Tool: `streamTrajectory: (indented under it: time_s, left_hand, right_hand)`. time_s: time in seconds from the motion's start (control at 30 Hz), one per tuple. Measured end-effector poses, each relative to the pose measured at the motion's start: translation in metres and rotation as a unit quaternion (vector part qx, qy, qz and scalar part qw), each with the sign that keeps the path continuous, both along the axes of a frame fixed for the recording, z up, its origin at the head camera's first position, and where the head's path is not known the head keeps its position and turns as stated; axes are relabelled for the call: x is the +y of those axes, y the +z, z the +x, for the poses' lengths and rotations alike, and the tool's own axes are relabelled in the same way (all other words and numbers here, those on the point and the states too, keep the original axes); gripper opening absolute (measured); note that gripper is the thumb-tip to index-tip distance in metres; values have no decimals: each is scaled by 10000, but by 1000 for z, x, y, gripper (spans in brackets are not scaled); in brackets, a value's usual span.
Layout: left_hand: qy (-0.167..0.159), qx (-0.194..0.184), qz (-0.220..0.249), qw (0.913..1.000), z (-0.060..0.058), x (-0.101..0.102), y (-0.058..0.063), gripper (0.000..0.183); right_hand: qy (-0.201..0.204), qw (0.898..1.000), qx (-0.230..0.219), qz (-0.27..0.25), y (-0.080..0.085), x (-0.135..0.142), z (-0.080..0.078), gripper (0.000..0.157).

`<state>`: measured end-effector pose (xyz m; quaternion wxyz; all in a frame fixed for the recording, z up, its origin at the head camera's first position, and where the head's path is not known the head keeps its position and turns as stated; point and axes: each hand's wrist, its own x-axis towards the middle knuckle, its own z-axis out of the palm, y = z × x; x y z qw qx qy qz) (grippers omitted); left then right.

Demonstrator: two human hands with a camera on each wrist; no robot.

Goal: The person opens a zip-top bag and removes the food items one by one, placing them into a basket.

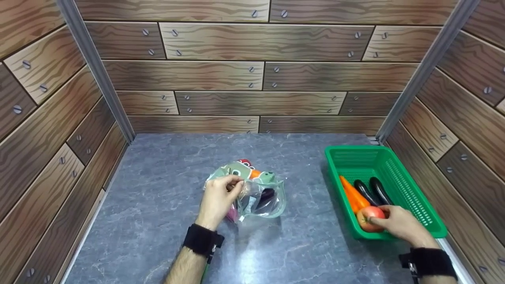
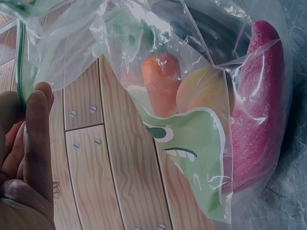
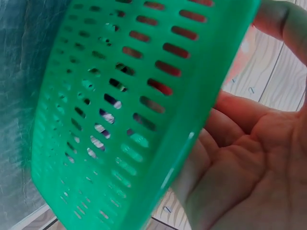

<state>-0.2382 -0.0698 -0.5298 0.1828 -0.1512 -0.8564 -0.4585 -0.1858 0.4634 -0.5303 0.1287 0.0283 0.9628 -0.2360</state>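
My left hand (image 1: 221,197) pinches the rim of a clear zip bag (image 1: 278,207) with green cartoon prints, its mouth spread apart. Through the plastic in the left wrist view show a carrot (image 2: 161,84), a yellowish round fruit (image 2: 201,91), a long magenta vegetable like a sweet potato (image 2: 259,105) and a dark long piece, probably an eggplant (image 2: 211,31). Reaching over the near end of the green basket (image 1: 420,197), my right hand (image 1: 404,224) grips a red-orange tomato (image 1: 369,221). Basket wall hides most of the tomato in the right wrist view.
Inside the basket, a carrot (image 1: 353,195) and two dark eggplants (image 1: 380,191) lie beyond the tomato. The basket stands at the right of the grey marbled table (image 1: 165,169). Wood-patterned walls (image 1: 221,75) close off the back and both sides.
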Motion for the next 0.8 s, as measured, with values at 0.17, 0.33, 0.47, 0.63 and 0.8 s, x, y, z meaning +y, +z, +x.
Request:
streamTrajectory:
  time_s: [0.17,0.33,0.47,0.63,0.8]
  left_hand:
    - [15,-63,-10,10000,1,1,0,9]
    - [19,-58,-29,10000,1,2,-1,9]
    - [7,-37,-32,10000,1,2,-2,8]
    - [8,21,-40,10000,0,3,-2,8]
    - [6,-12,-58,10000,-1,3,-3,8]
  right_hand:
    - [-34,10000,-7,41,-1,3,3,66]
    - [-25,9999,32,100,-2,5,5,62]
    - [-201,9993,285,134,0,2,6,62]
    - [-537,9931,1044,-46,14,-15,7,61]
    - [-592,9770,2031,-285,27,-45,11,51]
